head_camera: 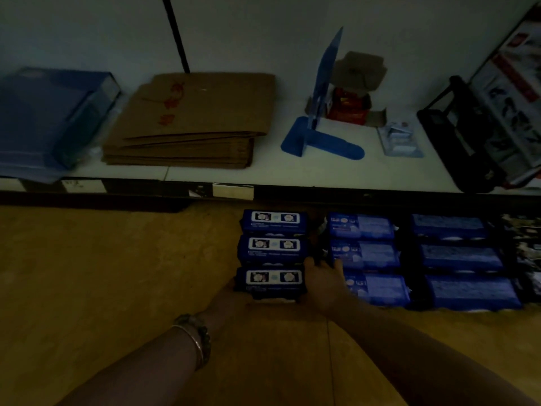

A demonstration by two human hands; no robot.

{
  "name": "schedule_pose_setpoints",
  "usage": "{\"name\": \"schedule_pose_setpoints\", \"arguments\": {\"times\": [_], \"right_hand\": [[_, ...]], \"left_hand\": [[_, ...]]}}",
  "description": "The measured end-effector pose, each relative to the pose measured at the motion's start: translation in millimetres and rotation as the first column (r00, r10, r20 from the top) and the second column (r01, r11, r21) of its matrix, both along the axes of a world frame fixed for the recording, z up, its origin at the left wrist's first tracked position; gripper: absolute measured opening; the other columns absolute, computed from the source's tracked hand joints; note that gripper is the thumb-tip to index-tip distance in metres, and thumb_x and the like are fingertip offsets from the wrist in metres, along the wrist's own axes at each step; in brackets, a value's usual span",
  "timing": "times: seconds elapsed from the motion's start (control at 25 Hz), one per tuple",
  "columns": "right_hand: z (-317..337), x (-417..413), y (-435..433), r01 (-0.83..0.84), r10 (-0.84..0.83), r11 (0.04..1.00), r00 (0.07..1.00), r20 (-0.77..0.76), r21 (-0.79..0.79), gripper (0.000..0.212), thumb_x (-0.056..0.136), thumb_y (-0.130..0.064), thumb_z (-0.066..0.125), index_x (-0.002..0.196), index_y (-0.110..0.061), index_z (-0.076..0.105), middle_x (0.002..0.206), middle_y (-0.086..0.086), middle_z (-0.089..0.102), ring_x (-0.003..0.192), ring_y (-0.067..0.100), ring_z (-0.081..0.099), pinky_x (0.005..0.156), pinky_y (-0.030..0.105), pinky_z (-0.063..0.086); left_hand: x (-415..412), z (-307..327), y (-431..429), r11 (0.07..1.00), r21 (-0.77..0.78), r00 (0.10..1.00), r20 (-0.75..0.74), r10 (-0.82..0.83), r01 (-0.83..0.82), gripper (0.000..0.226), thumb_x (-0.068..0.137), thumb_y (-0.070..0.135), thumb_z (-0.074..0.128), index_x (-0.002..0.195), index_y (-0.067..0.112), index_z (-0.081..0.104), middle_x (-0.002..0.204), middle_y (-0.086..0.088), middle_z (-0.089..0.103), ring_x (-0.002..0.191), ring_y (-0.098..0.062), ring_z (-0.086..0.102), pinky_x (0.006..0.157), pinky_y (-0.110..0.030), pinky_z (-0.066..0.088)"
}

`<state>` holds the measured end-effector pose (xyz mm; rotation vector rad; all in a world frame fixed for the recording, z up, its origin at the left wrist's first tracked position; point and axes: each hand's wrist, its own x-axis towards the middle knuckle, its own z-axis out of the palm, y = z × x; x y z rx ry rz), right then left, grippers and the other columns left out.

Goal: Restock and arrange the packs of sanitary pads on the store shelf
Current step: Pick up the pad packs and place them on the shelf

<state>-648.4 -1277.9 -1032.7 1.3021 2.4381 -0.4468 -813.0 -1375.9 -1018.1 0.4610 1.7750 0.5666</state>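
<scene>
1. The dim head view shows a lower wooden shelf (117, 273) beneath an upper white shelf (336, 168).
2. Three dark-blue plastic packs of sanitary pads lie in a column on the wooden shelf, each touching the next: rear pack (273, 222), middle pack (272, 249), front pack (273, 281).
3. The left hand (234, 291) sits against the left end of the front pack; its fingers are hidden under and behind the pack, so their closure cannot be told.
4. The right hand (322, 281) presses flat against the right end of the front pack, fingers extended and close together, in the gap beside the neighbouring column.
5. Two further columns of blue packs (366, 256) (459, 257) lie to the right.
6. The left wrist carries a metal bangle (193, 341).
7. The white shelf holds a stack of flattened brown cardboard (190, 121) and a blue plastic divider (319, 136).
</scene>
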Motion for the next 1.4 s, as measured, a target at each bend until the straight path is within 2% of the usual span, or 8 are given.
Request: {"name": "schedule_pose_setpoints", "arguments": {"times": [0.2,0.32,0.4,0.56,0.76,0.92,1.12,1.4], "right_hand": [[7.7,2.4,0.0,0.003,-0.003,1.0,1.0,0.002,-0.028,0.07,0.081,-0.049,0.062,0.132,-0.01,0.033,0.128,0.009,0.051,0.122,0.025,0.044,0.106,0.04,0.019],[14.6,2.1,6.3,0.072,-0.077,0.996,0.993,-0.09,-0.058,0.067,0.083,-0.057,0.056,0.13,-0.013,0.04,0.128,0.007,0.051,0.123,0.023,0.042,0.104,0.037,0.021],[22.6,1.4,11.9,0.134,-0.131,0.991,0.976,-0.174,0.005,0.053,0.089,-0.055,0.048,0.121,-0.012,0.049,0.12,0.007,0.057,0.116,0.023,0.047,0.1,0.034,0.025],[41.5,2.1,17.2,0.346,-0.357,0.93,0.776,-0.521,-0.122,0.03,0.096,-0.029,0.048,0.091,-0.002,0.06,0.089,0.014,0.063,0.083,0.022,0.057,0.071,0.028,0.039],[93.0,-4.4,4.4,0.535,-0.662,0.72,0.336,-0.67,-0.443,0.027,0.097,-0.015,0.047,0.085,0.005,0.06,0.083,0.021,0.064,0.079,0.027,0.061,0.066,0.028,0.046],[150.6,-15.9,-16.4,0.56,-0.734,0.606,0.122,-0.668,-0.565,0.025,0.096,-0.015,0.049,0.073,-0.014,0.058,0.074,0.016,0.062,0.069,0.022,0.058,0.064,0.042,0.05],[263.0,-24.4,-24.4,0.527,-0.705,0.617,0.04,-0.708,-0.584,0.024,0.095,-0.013,0.05,0.08,0.002,0.061,0.07,0.017,0.062,0.058,0.01,0.056,0.057,0.034,0.049],[467.6,-18.8,-31.3,0.534,-0.632,0.631,-0.067,-0.772,-0.562,0.03,0.093,-0.005,0.05,0.068,-0.017,0.061,0.056,-0.008,0.06,0.056,0.002,0.054,0.057,0.015,0.044]], "left_hand": [[-4.9,5.3,3.4,0.981,0.014,0.968,-0.161,-0.19,0.195,0.048,0.095,0.012,0.051,0.139,0.012,0.034,0.138,-0.013,0.045,0.122,-0.025,0.046,0.1,-0.025,0.036],[-13.0,15.5,17.2,0.966,-0.068,0.89,-0.377,-0.256,0.249,0.059,0.094,0.015,0.053,0.143,0.003,0.023,0.144,-0.017,0.036,0.128,-0.029,0.04,0.105,-0.03,0.033],[-16.5,23.6,30.6,0.964,-0.033,0.826,-0.509,-0.243,0.263,0.051,0.093,0.013,0.053,0.138,0.0,0.034,0.138,-0.021,0.042,0.124,-0.032,0.044,0.1,-0.033,0.037],[-12.6,35.4,53.0,0.916,0.073,0.761,-0.585,-0.28,0.394,0.039,0.093,0.013,0.051,0.131,0.007,0.047,0.134,-0.017,0.045,0.118,-0.028,0.048,0.095,-0.026,0.038],[6.9,76.9,52.1,0.921,0.262,0.883,-0.445,-0.149,0.288,0.031,0.093,0.004,0.049,0.124,0.006,0.053,0.123,-0.011,0.05,0.104,-0.023,0.052,0.077,-0.015,0.038],[13.6,133.3,35.8,0.925,0.327,0.962,-0.248,-0.116,0.196,0.024,0.094,0.006,0.049,0.112,0.02,0.054,0.123,-0.006,0.052,0.108,-0.018,0.051,0.095,-0.03,0.044],[21.9,232.8,37.0,0.94,0.32,0.985,-0.157,-0.069,0.117,0.02,0.093,0.007,0.05,0.109,0.015,0.058,0.118,-0.006,0.057,0.102,-0.019,0.057,0.09,-0.032,0.048],[23.1,438.0,15.7,0.933,0.351,0.996,-0.01,0.092,-0.083,0.022,0.09,0.003,0.053,0.091,0.023,0.061,0.094,0.004,0.061,0.088,-0.012,0.059,0.084,-0.026,0.05]]}}
